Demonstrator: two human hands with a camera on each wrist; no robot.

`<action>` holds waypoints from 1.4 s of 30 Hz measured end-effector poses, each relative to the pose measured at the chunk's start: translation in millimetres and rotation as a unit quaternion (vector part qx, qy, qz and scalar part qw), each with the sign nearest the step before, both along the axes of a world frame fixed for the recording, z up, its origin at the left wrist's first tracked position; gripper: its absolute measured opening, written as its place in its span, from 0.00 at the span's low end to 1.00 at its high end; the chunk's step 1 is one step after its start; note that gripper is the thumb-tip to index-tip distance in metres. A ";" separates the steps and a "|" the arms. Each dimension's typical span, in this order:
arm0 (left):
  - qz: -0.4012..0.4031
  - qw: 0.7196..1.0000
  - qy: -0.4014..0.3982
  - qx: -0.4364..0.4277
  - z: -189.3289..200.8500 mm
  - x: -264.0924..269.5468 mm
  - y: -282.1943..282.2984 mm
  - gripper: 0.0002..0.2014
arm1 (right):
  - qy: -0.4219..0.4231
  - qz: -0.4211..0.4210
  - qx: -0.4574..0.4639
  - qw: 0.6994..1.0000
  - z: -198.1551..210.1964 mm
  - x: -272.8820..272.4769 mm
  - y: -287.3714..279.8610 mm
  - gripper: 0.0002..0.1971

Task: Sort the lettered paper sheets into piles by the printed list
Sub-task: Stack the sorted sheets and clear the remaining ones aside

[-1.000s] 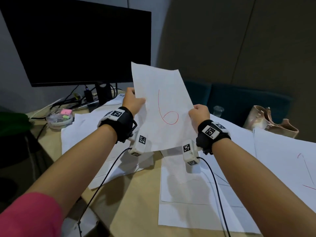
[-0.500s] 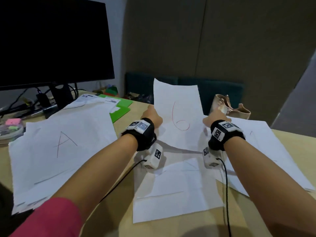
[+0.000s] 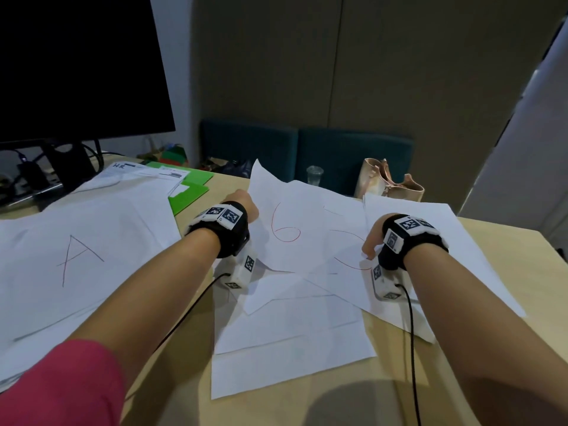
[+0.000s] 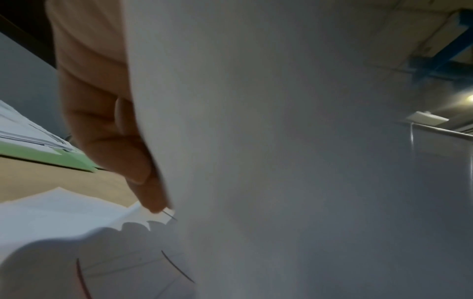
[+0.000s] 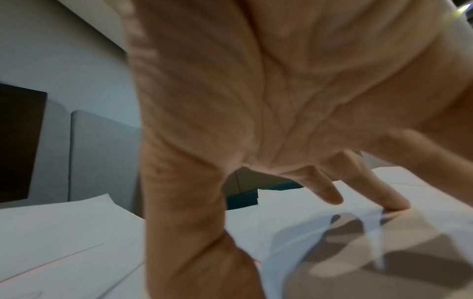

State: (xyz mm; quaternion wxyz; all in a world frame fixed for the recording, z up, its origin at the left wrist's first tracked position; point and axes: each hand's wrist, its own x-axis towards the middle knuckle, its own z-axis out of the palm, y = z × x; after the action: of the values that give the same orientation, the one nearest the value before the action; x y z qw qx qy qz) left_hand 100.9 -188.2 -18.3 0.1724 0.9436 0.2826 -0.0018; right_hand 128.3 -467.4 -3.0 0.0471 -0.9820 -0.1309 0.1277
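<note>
A white sheet with a red "6" slants low over the table, its far corner raised. My left hand pinches its left edge; the left wrist view shows the fingers curled against the sheet's back. My right hand is off that sheet. Its spread fingers point down onto the right-hand pile, thumb by a sheet with a red curve. A pile topped by an "A" sheet lies at left. Blank sheets lie in the middle.
A black monitor stands at the back left, with a printed sheet and green folders beside it. A plastic cup and a beige bag sit at the far edge. The table's right edge is close.
The "6" sheet came down from in front of me to just above the table. My right hand let go of it and moved right onto the right pile.
</note>
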 end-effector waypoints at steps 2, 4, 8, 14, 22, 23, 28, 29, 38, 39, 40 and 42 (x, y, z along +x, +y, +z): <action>0.002 1.000 0.004 0.004 0.4 -0.1 0.9 0.17 | -0.005 -0.002 0.004 1.000 1.1 -3.4 -1.0 0.10; 0.010 1.000 0.004 0.003 3.0 -2.0 3.8 0.18 | 0.005 -0.008 -0.002 1.000 1.5 -7.0 1.1 0.12; 0.030 0.999 -0.013 0.019 5.8 -8.7 22.8 0.16 | 0.007 -0.011 -0.025 1.000 -1.4 -2.5 8.4 0.22; 0.045 0.997 0.025 0.049 3.0 -27.1 56.7 0.10 | 0.016 -0.050 -0.111 0.992 -12.6 1.0 18.8 0.32; 0.081 0.995 -0.060 -0.027 1.0 -30.0 69.1 0.16 | -0.038 -0.194 -0.106 0.975 -17.0 11.2 8.9 0.27; 0.074 0.992 -0.085 -0.060 0.4 -27.3 67.8 0.16 | -0.028 -0.216 -0.081 0.973 -16.6 16.8 3.2 0.27; 0.000 0.962 -0.218 -0.166 1.2 -6.4 43.9 0.11 | -0.052 -0.214 0.111 0.969 6.3 28.0 -23.1 0.33; -0.016 0.955 -0.239 -0.176 2.1 -1.3 36.2 0.09 | -0.083 -0.209 0.119 0.967 8.8 27.9 -26.8 0.38; -0.153 0.959 -0.157 -0.177 -2.8 25.6 -80.2 0.17 | -0.133 -0.247 0.080 0.957 48.5 21.1 -26.4 0.22; -0.170 0.961 -0.129 -0.174 -6.8 27.9 -96.0 0.17 | -0.132 -0.245 0.052 0.959 49.2 16.8 -25.7 0.22; -0.178 0.963 -0.103 -0.177 -10.1 28.5 -111.0 0.18 | -0.136 -0.247 0.017 0.959 48.6 11.4 -25.3 0.23; -0.179 0.957 -0.052 -0.223 -16.2 28.1 -137.2 0.20 | -0.132 -0.237 -0.055 0.961 42.8 4.8 -23.4 0.37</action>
State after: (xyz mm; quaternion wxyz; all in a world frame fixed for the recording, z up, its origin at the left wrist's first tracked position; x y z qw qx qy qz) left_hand 129.0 -325.4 -34.5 0.3901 0.9150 0.0919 -0.0470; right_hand 133.1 -490.7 39.8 0.0046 -0.9941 0.1075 -0.0113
